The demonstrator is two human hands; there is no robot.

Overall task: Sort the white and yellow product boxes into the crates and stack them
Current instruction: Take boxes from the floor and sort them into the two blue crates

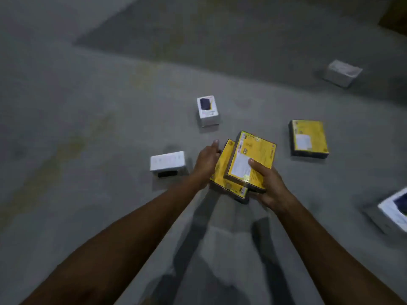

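Two yellow boxes sit stacked askew between my hands above the grey floor. The upper yellow box [253,155] is gripped by my right hand [267,183], thumb on its white label. The lower yellow box [222,172] shows under it, and my left hand [206,160] holds its left edge with fingers hidden beneath. A third yellow box [308,137] lies flat on the floor to the right. White boxes lie on the floor: one with a dark picture [207,110] ahead, one [167,162] left of my hands.
Another white box [342,72] lies far back right, and a white box with a dark print [394,209] sits at the right edge. A brown carton corner [395,16] shows top right. Bare concrete floor [88,128] spreads to the left.
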